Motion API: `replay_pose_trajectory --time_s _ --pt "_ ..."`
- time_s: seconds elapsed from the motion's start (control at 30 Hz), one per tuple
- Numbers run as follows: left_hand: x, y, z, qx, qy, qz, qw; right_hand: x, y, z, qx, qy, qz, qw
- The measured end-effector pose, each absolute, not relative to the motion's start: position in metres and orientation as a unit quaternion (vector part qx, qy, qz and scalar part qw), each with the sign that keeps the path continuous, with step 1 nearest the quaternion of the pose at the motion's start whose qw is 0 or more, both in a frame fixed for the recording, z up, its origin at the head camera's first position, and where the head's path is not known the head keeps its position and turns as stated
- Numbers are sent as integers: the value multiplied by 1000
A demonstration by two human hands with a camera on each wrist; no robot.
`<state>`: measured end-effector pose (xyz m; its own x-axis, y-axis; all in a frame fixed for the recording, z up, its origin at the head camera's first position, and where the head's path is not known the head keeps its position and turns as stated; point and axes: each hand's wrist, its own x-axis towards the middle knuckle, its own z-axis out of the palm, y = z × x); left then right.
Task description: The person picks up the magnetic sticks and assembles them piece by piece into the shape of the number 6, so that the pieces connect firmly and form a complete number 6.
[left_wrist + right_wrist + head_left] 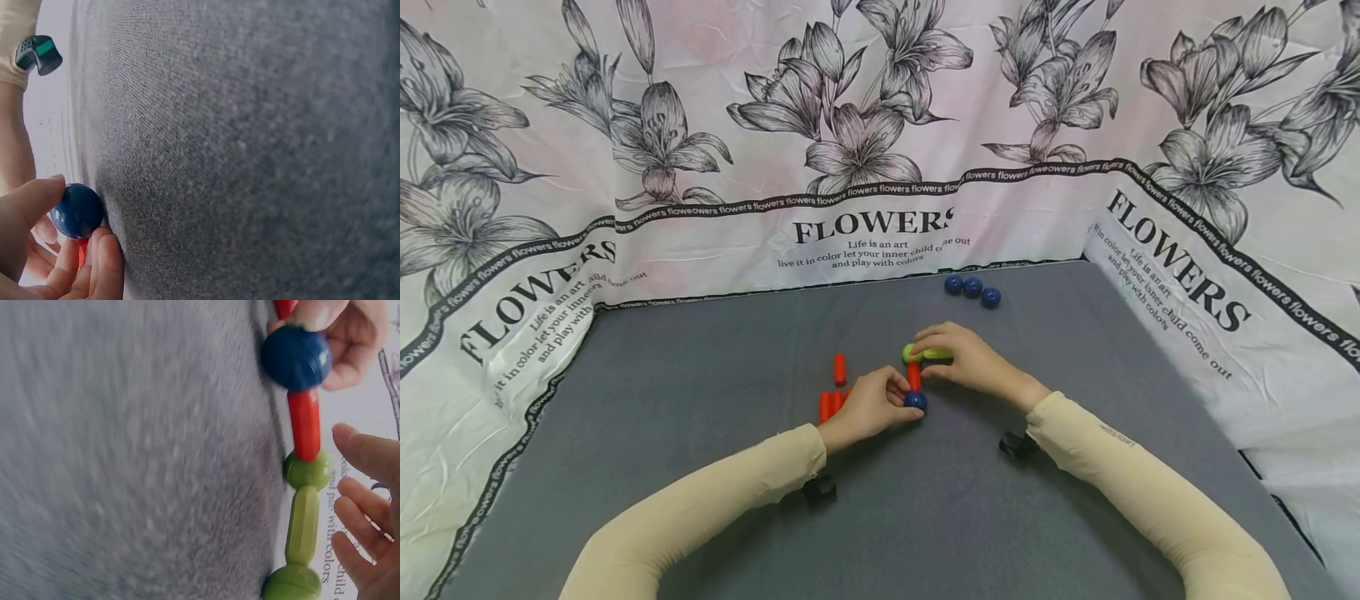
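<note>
My left hand [867, 406] pinches a shiny blue ball [915, 401] between thumb and fingers, low over the grey surface. A red rod [304, 425] joins that ball to a green ball [308, 470]. From there a green rod [302, 525] runs on to another green ball [294, 584], cut off at the edge of the right wrist view. Beside the red rod and the first green ball is my right hand [964, 357], its fingers loosely spread and apart from the pieces in the right wrist view. In the left wrist view, fingers mostly hide the red rod [82, 251].
Several loose red rods [831, 406] lie left of my left hand, partly behind it, with one red rod [840, 369] farther back. Three blue balls [973, 287] rest near the far edge. A flowered cloth [880, 237] borders the grey surface [715, 367] at the back and sides.
</note>
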<state>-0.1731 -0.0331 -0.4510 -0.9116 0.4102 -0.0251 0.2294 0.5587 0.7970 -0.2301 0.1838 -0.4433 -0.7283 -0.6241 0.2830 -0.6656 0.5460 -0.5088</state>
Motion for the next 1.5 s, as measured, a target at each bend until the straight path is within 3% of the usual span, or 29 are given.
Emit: replay_pose_trajectory --time_s 0.33,0.9,1.27,1.5 --pt "-170 -35 -449 184 864 454 119 -201 182 -436 267 -856 442 -21" --pt "-173 -58 -433 206 835 487 152 -169 178 -447 142 -839 521 -74" --pt "-194 -97 -417 161 849 496 88 -164 174 -459 124 -818 556 -84" --pt "-212 -121 -427 115 862 490 59 -163 172 -460 116 -823 548 -94"
